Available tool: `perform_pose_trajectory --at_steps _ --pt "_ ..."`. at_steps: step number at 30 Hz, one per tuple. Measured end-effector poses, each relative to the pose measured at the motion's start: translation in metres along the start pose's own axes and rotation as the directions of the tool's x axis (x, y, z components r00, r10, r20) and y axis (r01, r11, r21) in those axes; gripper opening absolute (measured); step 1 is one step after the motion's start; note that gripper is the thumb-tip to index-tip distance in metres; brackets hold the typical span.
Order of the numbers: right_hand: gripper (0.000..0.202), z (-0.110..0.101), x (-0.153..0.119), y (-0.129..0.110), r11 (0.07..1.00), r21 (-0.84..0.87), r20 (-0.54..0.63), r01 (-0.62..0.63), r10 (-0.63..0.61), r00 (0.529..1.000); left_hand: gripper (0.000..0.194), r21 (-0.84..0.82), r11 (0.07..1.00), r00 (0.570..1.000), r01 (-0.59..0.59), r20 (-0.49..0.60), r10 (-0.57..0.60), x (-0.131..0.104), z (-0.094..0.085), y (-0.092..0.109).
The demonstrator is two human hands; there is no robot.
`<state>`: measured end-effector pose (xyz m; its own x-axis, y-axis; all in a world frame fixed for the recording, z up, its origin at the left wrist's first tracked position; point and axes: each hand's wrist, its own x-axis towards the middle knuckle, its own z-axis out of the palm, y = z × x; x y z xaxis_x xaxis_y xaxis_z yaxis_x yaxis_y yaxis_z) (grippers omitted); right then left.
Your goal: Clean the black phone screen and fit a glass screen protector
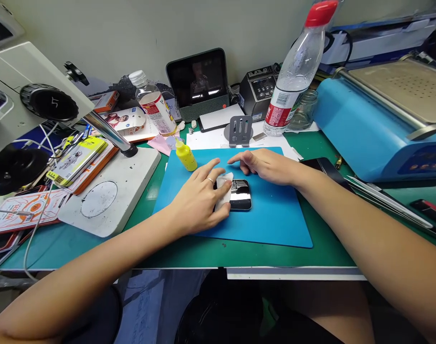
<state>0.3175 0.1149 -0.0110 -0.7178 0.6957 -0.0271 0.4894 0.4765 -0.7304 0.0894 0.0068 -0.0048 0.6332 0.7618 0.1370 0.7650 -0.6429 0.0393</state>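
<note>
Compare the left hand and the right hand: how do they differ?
The left hand touches the white tissue at the black device; the right hand touches neither. The left hand wears a ring; none shows on the right hand. The left hand's fingers are spread; the right hand extends its index finger. Both are ungloved, over the blue mat.

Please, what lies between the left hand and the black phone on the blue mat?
In the head view, a piece of white tissue or cloth lies between the left hand and the black phone, covering part of the phone.
</note>
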Motion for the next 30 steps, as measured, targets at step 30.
perform_pose_trajectory --at_steps 30 --pt "0.105 0.000 -0.002 0.000 0.998 0.054 0.007 -0.016 0.015 1.000 0.039 -0.030 0.996 0.997 0.083 0.001 -0.083 0.007 -0.006 0.003"
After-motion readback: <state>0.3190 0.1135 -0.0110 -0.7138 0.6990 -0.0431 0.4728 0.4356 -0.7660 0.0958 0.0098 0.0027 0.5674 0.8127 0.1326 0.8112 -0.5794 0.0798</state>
